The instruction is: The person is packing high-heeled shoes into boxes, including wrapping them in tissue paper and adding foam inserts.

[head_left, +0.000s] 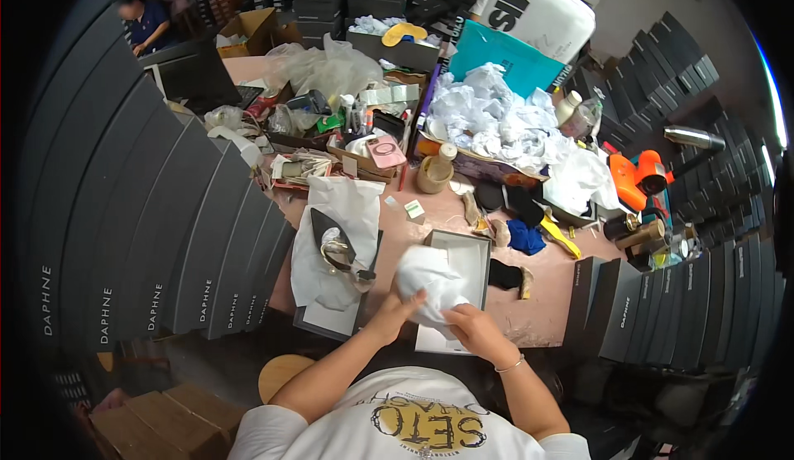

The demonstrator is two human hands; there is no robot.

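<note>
Your left hand (pixel 397 309) and right hand (pixel 473 332) close their fingers on a soft white wrapped bundle (pixel 430 285) over the open grey box (pixel 457 278). Left of that box lies a dark shoe (pixel 335 243) on crinkled paper (pixel 339 212); crumpled tissue (pixel 496 117) piles behind it on the pink table (pixel 538 307).

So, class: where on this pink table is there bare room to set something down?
Bare table shows between the open grey box and the black box stack, and a small patch around the white tag. The far half, around the crumpled paper heap, is crowded.
</note>
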